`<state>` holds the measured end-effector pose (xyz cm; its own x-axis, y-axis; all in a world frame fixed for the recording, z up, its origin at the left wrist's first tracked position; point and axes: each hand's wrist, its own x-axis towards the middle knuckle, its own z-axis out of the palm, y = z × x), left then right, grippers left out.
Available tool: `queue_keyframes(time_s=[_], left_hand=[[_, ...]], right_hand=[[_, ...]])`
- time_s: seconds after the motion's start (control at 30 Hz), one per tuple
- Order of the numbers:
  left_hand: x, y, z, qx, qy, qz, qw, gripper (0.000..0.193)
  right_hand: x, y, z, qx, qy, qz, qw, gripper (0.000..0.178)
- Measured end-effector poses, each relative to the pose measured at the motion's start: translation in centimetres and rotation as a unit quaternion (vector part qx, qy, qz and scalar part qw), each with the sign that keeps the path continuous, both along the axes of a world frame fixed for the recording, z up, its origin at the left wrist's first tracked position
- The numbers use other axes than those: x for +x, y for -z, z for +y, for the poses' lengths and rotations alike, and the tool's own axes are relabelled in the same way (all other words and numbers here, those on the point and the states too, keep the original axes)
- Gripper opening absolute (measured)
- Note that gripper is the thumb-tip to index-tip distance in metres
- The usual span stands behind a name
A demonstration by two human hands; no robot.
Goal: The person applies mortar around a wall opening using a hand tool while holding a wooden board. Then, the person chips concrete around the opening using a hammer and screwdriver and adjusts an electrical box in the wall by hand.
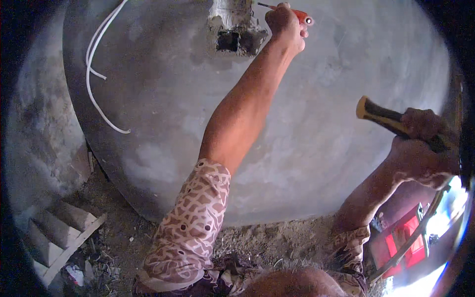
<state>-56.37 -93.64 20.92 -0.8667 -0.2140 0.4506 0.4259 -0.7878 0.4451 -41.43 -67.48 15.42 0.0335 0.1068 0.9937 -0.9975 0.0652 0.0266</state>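
My left hand (pixel 286 27) reaches up to the grey plastered wall, closed round a screwdriver with an orange-red handle (pixel 303 18). Its thin dark shaft points left, toward a rough recess (pixel 228 41) cut in the plaster. A broken pale channel (pixel 230 14) runs up from that recess to the picture's top edge. On the right, my right hand (pixel 424 129) grips a hammer by its black and yellow handle (pixel 381 113), the butt end pointing left. The hammer's head cannot be made out near the dark rim.
Two white cables (pixel 89 74) hang down the wall at the left. Stepped blocks and a pale board (pixel 74 250) lie at the lower left. Dirt and rubble (pixel 267 242) line the wall's foot. A red object (pixel 405 240) and a slanting pole stand at the lower right.
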Motion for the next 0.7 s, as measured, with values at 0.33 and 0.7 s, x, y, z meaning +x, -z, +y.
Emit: queue_keyframes(time_s=[0.33,0.7], left_hand=[[-1.4,-2.2,-0.9,0.034,0.038,0.057,0.997,0.050],[-2.9,-2.7,-1.6,0.035,-0.001,-0.038,0.999,0.042]], right_hand=[[-0.2,1.4,-9.1,-0.105,0.017,-0.005,0.994,0.079],[-8.3,2.2,-12.7,0.060,0.211,-0.262,0.940,0.039]])
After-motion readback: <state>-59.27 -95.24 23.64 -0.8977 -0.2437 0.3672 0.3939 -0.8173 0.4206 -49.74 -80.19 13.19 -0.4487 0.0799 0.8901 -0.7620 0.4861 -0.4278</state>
